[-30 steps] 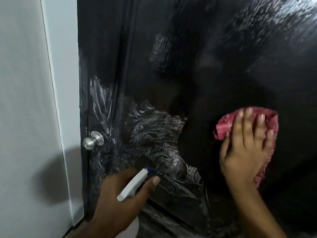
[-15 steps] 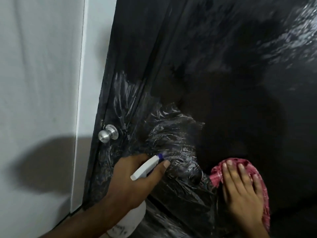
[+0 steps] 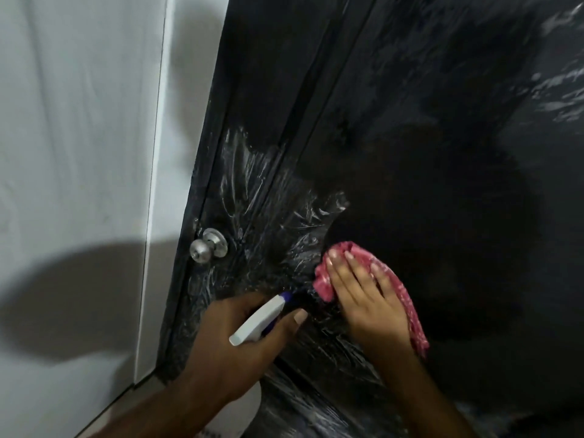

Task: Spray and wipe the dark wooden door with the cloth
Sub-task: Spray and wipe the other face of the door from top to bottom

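Observation:
The dark wooden door point(image 3: 410, 121) fills the right of the view, with wet whitish streaks around its lower left. My right hand point(image 3: 363, 295) lies flat with straight fingers on a red patterned cloth point(image 3: 407, 298), pressing it against the door beside the streaked patch. My left hand point(image 3: 234, 339) grips a white spray bottle point(image 3: 256, 324) with a blue nozzle, held low in front of the door, nozzle toward the wood just left of the cloth. The bottle's body is mostly hidden under my hand.
A round silver doorknob point(image 3: 207, 248) sticks out near the door's left edge, above my left hand. A white wall and door frame point(image 3: 79, 153) run down the left side, with a shadow across them.
My right hand has slid the cloth down and then left toward the streaked patch and the spray nozzle. The view has shifted so the door sits further right. My left hand keeps holding the bottle.

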